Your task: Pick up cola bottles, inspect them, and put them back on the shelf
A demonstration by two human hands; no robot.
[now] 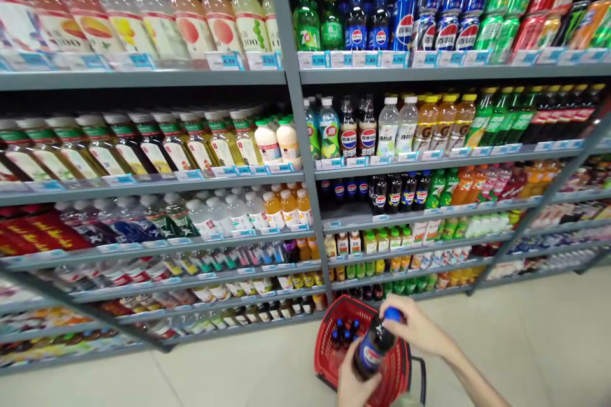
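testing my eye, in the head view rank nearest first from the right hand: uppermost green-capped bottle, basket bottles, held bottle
1. Held bottle, its blue cap in the right hand
2. Basket bottles, to the left
3. Green-capped bottle, high up, also left

I see a dark plastic cola bottle [370,352] with a blue cap and blue label, held tilted above a red openwork plastic basket [329,323].

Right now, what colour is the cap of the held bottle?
The cap is blue; see the head view.
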